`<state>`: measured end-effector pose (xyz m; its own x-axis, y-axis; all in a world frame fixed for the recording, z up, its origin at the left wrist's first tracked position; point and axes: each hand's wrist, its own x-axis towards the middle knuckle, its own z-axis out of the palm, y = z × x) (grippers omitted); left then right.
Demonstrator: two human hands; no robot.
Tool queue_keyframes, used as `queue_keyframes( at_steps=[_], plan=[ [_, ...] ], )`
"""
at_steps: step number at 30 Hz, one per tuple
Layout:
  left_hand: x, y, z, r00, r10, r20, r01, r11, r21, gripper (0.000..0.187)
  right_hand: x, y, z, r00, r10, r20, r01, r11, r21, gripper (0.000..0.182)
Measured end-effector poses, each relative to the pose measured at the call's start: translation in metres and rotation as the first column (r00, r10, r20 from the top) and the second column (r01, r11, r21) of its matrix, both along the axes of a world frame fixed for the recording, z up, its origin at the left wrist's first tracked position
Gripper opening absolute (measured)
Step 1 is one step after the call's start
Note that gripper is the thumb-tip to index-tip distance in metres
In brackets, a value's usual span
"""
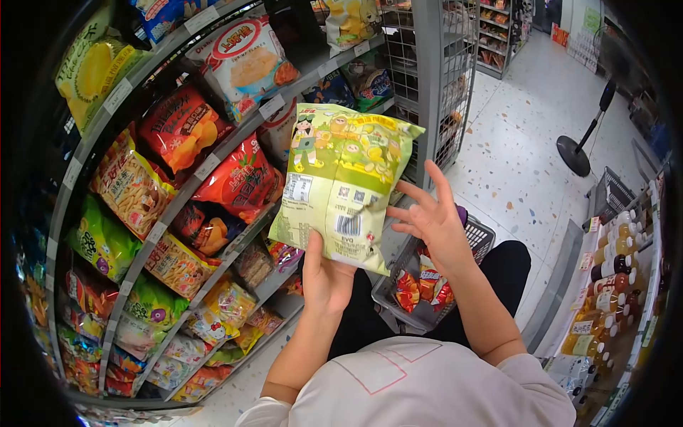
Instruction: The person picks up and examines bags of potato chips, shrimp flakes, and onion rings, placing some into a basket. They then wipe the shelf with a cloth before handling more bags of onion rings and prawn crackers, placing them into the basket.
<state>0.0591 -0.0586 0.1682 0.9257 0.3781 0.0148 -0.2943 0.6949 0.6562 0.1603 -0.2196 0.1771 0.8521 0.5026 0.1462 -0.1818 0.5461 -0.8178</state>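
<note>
A light green snack bag (320, 206) with cartoon figures and a barcode is held up in front of me, its printed back facing me. My left hand (329, 281) grips it at the lower edge, thumb on the near face and the other fingers behind. My right hand (437, 231) is open beside the bag's right edge, fingers spread and fingertips right at the edge. Below the hands, a grey shopping basket (485, 240) stands between my legs, with several red snack packs (429, 279) in it.
Shelves of snack bags curve along the left, with red bags (238, 178) and a shrimp-flake bag (245, 60) nearest. A wire rack (455, 78) stands ahead. On the right are bottles (605, 302) on a shelf and a round-based black stand (573, 155) on the speckled floor.
</note>
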Motion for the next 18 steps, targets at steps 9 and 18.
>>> queue_keyframes(
  at_steps=[9, 18],
  plan=[
    [0.002, -0.012, 0.006, 0.998, 0.051, -0.024, -0.052, 0.999, -0.014, 0.055, -0.013, 0.011, 0.000, 0.984, 0.142, 0.105, -0.138, 0.989, -0.045, 0.079],
    [-0.001, -0.016, -0.003, 0.920, 0.388, 0.058, -0.382, 0.852, 0.358, 0.059, -0.013, 0.013, -0.007, 0.972, 0.151, 0.182, -0.138, 0.987, -0.080, 0.086]
  ],
)
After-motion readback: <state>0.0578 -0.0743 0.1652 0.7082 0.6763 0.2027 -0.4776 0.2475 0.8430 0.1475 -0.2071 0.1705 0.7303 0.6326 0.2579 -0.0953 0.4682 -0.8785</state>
